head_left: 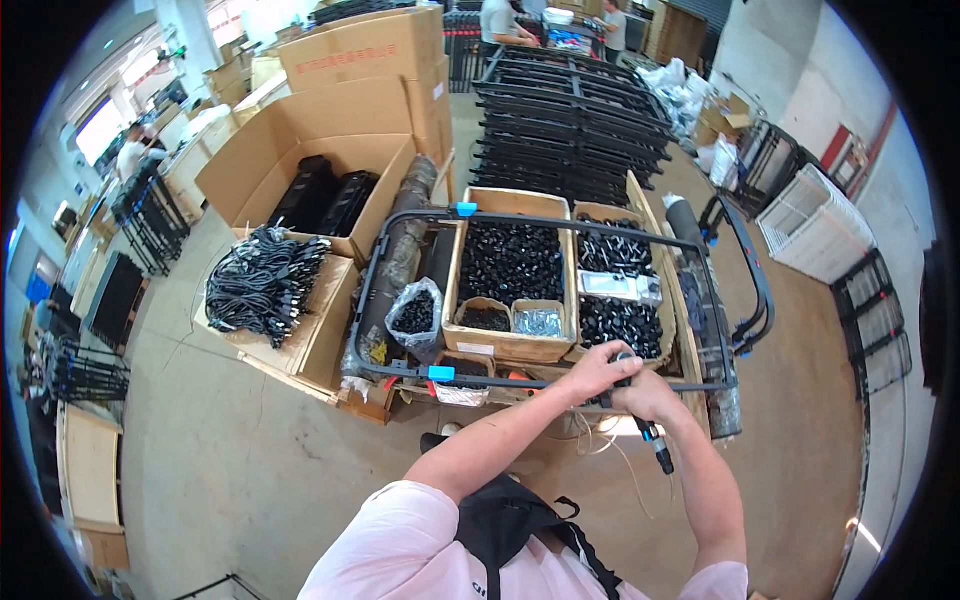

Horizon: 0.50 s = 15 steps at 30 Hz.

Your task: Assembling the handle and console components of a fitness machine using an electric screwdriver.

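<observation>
Both my hands meet at the near right part of a black tubular metal frame [560, 226] with rounded corners. My right hand [648, 396] is closed around a slim black hand tool with a blue band [657, 447], which looks like a power screwdriver; its lower end sticks out toward me. My left hand [598, 372] is closed beside it at the near bar, fingers around a small dark part I cannot make out. Blue clips [441, 374] sit on the frame's near and far bars. The frame lies across boxes of small parts.
Under the frame, a wooden box [468, 345] holds black caps, and a clear bag [415, 335] holds more. Left are bundled black cables [262, 285] and a large carton [370, 110]. Stacked black frames [570, 130] stand beyond. A pale thin hose [640, 495] hangs near me. People work far off.
</observation>
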### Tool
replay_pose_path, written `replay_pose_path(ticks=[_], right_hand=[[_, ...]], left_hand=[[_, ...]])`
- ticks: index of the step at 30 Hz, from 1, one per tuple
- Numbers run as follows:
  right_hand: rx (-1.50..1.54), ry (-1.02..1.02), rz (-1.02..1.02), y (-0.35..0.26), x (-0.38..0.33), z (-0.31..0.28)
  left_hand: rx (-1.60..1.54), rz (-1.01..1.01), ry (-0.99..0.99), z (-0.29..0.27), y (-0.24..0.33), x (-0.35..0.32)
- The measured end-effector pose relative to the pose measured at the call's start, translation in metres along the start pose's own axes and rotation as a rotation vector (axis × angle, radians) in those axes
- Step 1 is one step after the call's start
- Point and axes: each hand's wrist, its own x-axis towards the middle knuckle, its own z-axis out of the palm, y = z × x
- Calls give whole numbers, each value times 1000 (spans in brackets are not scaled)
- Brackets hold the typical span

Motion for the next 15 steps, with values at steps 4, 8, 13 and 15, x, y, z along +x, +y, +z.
replay_pose_path(ticks=[4, 8, 13, 15], right_hand=[[66, 55, -65, 28, 11, 3], [-5, 103, -88, -20, -11, -24], [277, 81, -140, -86, 0, -60], [414, -7, -147, -104, 27, -53]], left_hand=[[2, -13, -18, 7, 11, 5], [48, 105, -11, -2, 27, 12], [156, 518, 127, -60, 92, 31], [183, 534, 164, -103, 85, 39]])
